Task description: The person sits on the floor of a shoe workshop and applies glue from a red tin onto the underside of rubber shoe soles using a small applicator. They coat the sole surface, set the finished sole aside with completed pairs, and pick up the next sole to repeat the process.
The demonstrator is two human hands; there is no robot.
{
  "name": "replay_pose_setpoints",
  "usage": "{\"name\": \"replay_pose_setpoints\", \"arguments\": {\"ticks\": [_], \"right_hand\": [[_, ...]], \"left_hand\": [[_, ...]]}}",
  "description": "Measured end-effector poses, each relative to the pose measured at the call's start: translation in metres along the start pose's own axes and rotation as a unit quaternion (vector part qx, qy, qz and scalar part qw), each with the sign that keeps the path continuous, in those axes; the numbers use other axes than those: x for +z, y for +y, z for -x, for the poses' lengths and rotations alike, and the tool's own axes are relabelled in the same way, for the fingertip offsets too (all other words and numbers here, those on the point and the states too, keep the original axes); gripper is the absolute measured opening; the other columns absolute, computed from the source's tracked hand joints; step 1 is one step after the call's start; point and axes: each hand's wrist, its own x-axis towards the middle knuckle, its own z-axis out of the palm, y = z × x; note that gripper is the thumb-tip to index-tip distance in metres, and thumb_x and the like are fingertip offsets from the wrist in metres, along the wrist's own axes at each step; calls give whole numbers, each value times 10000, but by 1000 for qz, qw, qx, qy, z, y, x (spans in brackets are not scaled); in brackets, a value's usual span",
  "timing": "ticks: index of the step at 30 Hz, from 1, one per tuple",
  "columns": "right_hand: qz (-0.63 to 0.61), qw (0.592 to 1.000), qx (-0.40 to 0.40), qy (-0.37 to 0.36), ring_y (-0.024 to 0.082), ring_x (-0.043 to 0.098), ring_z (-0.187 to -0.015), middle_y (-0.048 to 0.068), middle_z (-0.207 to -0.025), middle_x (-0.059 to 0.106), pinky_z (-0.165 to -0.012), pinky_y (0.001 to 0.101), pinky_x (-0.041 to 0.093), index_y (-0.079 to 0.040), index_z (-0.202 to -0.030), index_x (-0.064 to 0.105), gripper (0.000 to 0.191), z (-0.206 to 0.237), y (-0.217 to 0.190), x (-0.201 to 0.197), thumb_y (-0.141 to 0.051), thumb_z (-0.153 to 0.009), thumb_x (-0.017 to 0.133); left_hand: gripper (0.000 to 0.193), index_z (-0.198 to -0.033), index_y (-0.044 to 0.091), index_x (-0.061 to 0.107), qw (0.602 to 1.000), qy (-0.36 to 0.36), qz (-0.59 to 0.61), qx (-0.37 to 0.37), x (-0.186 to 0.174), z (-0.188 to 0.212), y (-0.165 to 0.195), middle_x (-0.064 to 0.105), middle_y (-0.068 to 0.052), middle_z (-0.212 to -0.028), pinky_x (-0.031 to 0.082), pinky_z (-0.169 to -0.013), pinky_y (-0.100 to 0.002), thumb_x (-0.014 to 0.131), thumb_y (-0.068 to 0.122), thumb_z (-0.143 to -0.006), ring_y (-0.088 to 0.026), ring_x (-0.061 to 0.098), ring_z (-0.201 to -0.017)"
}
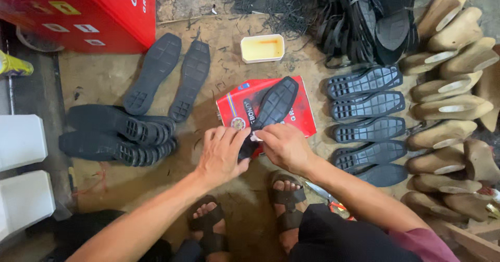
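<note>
Sole in hand: one black rubber sole point(275, 105) lies tread-up on a red flattened carton point(304, 117) on the floor, toe pointing away from the person, heel end tucked under both hands.
Left hand point(221, 155): palm down on the heel end, fingers point(225, 135) curled and pressing on the sole; it pins more than it grips.
Right hand point(284, 146): fingers point(263, 133) pinched shut on a small pale scrap point(255, 136), cloth or paper, I cannot tell which, held right against the sole's heel.
Glue tray: a shallow white tray point(262, 48) with yellowish liquid sits just beyond the carton, untouched right now.
Looks handled already: four soles in a tidy row point(367, 106) to the right, tread-up, with a smooth one point(384, 174) below them; my guess is these are the finished side.
Looks waiting: two loose soles point(174, 77) on the left and two stacks point(117, 134) beside them, plus a big dark heap point(364, 17) at the top.
Lasts: pale wooden shoe lasts point(453, 95) piled along the right edge, none with a sole fitted.
Progress, as I judge it: early to midway, a handful laid out and far more stacked.
</note>
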Motion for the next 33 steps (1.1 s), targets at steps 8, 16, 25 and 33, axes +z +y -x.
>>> {"name": "replay_pose_setpoints", "arguments": {"ticks": [8, 16, 25, 33], "right_hand": [[112, 987, -1, 116, 322, 676, -870, 98, -945, 682, -754, 453, 542, -82, -1043, 670, 241, -27, 36, -20, -62, -803, 692], [107, 987, 40, 117, 334, 663, -800, 108, -880, 665, -704, 447, 545, -86, -1010, 686, 173, -54, 45, -32, -67, -839, 695], [157, 979, 114, 60, 357, 658, -769, 107, -805, 645, -672, 477, 522, -111, -934, 711, 109, -57, 66, -40, -101, -826, 725], [113, 987, 68, 90, 355, 682, -885, 114, -1028, 703, -744, 429, 550, -92, -1086, 706, 181, -36, 91, -55, -76, -907, 705]], "left_hand": [[654, -1186, 89, 586, 1000, 0, -12, -9, 3, 11, 0, 585, -103, -1124, 393, -928, -508, 881, 271, -631, -314, 538, -1069], [617, -1151, 84, 601, 1000, -11, -14, -9, 5, 9, 1, 578, -104, -1106, 387, -916, -508, 888, 268, -636, -314, 536, -1058], [633, -1135, 94, 604, 999, -24, -31, -16, 6, 7, 3, 562, -105, -1059, 389, -911, -508, 900, 284, -608, -320, 535, -1039], [626, -1140, 92, 609, 998, -35, -43, -13, 3, 5, 3, 564, -111, -1057, 385, -917, -514, 892, 302, -622, -326, 539, -1045]]}}
